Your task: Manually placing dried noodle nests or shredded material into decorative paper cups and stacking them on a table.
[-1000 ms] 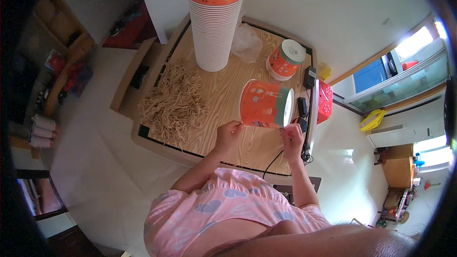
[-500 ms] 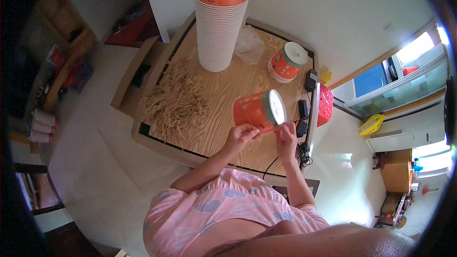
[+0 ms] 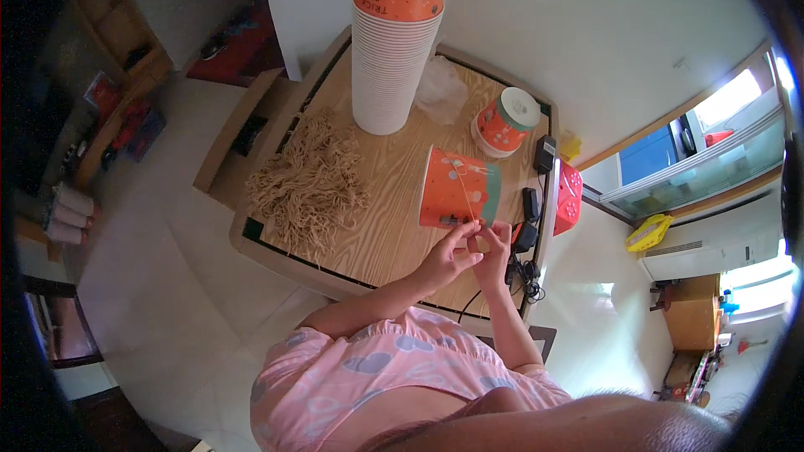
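Observation:
On its side on the wooden tabletop lies an orange and green printed paper bucket (image 3: 445, 188), its base turned to the right. A thin string (image 3: 469, 201) runs across the bucket's side down to my fingers. My left hand (image 3: 448, 261) pinches this string just in front of the bucket, fingertips together. Beside it, almost touching, my right hand (image 3: 494, 253) also has its fingertips pressed together around the string's end. Left of the bucket spreads a loose pile of tan strings (image 3: 306, 184).
A tall stack of nested paper buckets (image 3: 385, 75) rises at the back of the table (image 3: 385, 201). Further right stand a few nested orange buckets (image 3: 502, 125). Along the right edge lie black adapters (image 3: 546, 155) and tangled cables (image 3: 526, 280). A clear plastic bag (image 3: 442, 92) sits behind.
The bucket has turned, so more of its printed side and less of its white base shows. Both hands have come off the bucket slightly nearer me, fingertips now close together at the string.

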`<state>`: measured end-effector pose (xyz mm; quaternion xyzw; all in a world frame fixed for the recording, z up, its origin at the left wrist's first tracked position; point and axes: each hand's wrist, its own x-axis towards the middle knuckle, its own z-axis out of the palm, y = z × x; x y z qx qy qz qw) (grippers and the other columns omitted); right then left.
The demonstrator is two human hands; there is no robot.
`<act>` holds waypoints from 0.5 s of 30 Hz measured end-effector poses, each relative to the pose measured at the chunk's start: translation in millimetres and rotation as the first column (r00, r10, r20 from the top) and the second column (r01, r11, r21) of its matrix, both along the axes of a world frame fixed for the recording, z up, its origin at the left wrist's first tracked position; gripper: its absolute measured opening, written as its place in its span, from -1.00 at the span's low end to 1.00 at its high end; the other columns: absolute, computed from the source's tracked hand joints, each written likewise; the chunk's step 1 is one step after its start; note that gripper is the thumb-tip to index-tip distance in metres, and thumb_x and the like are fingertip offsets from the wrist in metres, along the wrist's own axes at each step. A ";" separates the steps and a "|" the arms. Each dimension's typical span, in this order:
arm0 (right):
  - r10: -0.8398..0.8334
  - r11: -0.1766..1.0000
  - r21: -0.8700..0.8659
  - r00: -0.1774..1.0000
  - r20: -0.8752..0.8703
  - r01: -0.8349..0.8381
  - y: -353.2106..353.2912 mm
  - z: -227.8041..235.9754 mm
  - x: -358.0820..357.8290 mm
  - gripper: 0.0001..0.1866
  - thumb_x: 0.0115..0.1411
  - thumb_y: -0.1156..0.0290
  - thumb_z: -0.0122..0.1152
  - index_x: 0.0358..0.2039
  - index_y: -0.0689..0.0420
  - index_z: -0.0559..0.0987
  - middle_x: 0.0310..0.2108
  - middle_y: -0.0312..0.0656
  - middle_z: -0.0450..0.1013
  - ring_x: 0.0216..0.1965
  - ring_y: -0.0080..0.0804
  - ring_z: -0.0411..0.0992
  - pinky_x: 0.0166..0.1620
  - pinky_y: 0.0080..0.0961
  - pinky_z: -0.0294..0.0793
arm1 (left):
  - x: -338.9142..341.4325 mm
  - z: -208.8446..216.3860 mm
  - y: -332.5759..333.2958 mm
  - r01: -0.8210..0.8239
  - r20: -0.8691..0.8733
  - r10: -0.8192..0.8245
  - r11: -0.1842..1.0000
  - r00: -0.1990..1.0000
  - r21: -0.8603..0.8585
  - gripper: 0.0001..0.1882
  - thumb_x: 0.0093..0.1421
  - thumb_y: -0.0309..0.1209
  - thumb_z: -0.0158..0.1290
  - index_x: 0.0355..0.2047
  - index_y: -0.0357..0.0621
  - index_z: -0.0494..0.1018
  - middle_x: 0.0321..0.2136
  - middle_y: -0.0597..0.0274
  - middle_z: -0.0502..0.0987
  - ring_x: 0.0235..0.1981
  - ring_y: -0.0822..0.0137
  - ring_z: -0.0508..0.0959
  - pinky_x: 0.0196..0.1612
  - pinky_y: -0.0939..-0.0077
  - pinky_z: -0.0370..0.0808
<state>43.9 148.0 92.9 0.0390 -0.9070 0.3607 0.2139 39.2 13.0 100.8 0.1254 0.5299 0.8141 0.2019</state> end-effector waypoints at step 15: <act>-0.073 0.983 -0.167 0.996 0.050 0.080 -4.0 -8.1 -11.7 -0.63 -0.20 0.65 0.17 -0.30 0.17 0.38 -0.27 -0.19 0.24 -0.31 -0.40 0.30 -0.26 -0.55 0.33 | -6.0 3.8 -6.7 0.146 0.193 -0.214 0.937 0.958 0.317 -0.31 0.09 -0.44 0.00 0.19 -0.21 -0.06 0.17 0.09 0.06 -0.16 0.25 0.48 -0.13 0.46 0.42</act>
